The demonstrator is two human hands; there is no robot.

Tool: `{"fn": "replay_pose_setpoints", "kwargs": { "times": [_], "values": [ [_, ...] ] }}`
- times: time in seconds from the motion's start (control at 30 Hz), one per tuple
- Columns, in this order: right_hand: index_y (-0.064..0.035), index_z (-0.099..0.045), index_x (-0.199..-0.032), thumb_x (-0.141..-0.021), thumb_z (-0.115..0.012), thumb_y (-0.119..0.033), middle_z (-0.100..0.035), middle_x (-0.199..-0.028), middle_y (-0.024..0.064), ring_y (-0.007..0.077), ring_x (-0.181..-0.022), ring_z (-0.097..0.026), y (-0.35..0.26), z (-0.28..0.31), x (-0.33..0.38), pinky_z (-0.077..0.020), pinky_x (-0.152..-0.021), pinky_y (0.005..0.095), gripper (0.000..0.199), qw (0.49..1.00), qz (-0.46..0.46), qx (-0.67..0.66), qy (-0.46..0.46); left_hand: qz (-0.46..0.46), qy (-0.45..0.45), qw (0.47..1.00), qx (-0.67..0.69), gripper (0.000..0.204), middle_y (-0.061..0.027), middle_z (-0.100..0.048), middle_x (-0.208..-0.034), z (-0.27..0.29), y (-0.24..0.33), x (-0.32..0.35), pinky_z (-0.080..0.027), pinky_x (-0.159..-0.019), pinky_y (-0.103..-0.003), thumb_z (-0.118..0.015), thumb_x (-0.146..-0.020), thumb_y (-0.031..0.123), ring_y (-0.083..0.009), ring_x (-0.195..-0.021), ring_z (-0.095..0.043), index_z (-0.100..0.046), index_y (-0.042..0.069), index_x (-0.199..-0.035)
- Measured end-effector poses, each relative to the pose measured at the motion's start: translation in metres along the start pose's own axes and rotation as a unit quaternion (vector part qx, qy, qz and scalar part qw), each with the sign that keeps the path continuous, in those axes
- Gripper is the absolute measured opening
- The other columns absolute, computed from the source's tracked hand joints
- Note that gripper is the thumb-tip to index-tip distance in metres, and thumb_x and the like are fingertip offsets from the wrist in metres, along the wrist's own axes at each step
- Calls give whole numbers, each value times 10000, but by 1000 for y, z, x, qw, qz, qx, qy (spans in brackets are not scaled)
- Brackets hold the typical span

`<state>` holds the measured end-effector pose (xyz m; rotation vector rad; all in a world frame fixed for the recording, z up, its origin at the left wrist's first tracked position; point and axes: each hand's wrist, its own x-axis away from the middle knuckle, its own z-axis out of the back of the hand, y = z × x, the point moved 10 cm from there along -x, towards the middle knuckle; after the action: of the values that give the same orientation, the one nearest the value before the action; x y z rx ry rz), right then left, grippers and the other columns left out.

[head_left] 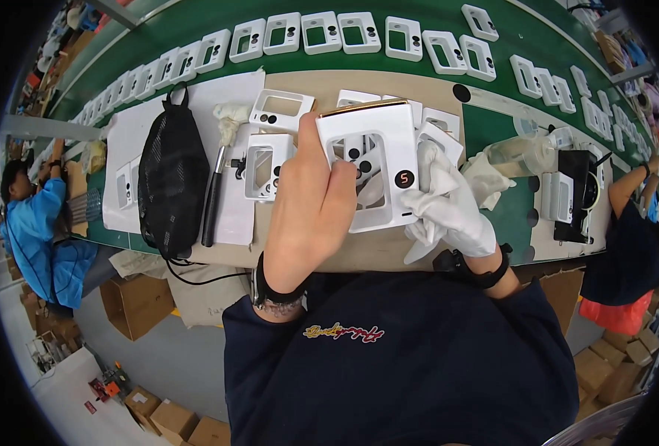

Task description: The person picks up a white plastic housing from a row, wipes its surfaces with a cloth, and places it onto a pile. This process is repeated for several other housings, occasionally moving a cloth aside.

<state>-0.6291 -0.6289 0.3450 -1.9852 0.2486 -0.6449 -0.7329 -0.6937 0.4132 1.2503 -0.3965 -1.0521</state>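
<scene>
A white plastic housing [398, 134] with a large rounded window is held up in front of me. A small round black display [404, 178] glows on its right side, and its top edge has a gold-coloured strip. My bare left hand [306, 208] grips the housing from the left, with fingers at the upper corner and by the window. My right hand [457, 212], in a white glove, closes on its lower right edge; some of its fingertips are hidden. Similar housings lie just behind, one [281, 109] beyond my left hand and another [263, 167] beside it.
A black mesh bag [172, 175] and a black-handled tool [214, 197] lie on the left. To the right are a clear plastic jar [523, 156] and a black box [573, 195]. Beyond, rows of housings [320, 33] line a green conveyor belt. A person in blue [40, 230] sits far left.
</scene>
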Motion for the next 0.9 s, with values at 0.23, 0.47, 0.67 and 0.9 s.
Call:
{"fn": "replay_pose_setpoints", "kwargs": {
  "times": [0.23,0.47,0.67,0.9],
  "values": [
    [-37,-447,-929,-695,-585,-14,-488,-772,-1,61,-653,-454,-4,-13,-9,-402,-584,205,272,986,7,149,73,-16,24,999,21,474,-219,-494,-597,17,-10,6,-357,-474,-389,-405,-748,36,-322,-496,-475,-229,-203,-1117],
    [-20,-424,-899,-696,-594,-44,-448,-791,27,104,-667,-416,-9,-16,-10,-396,-600,236,266,961,95,236,113,57,11,996,66,447,-216,-470,-569,23,-32,8,-345,-462,-396,-404,-745,32,-323,-484,-475,-243,-191,-1097],
    [-18,-414,-899,-680,-600,-50,-440,-796,37,116,-658,-402,-11,-25,-15,-391,-589,237,289,951,110,266,115,52,32,996,57,435,-207,-462,-540,31,-32,8,-340,-438,-385,-400,-746,32,-319,-448,-465,-248,-184,-1091],
    [-36,-395,-909,-691,-589,-52,-435,-770,28,77,-618,-415,-9,-38,-15,-388,-528,222,292,984,51,157,67,67,25,995,71,428,-204,-464,-528,32,-38,7,-343,-429,-376,-395,-747,32,-316,-438,-472,-255,-169,-1098]
  ]
}}
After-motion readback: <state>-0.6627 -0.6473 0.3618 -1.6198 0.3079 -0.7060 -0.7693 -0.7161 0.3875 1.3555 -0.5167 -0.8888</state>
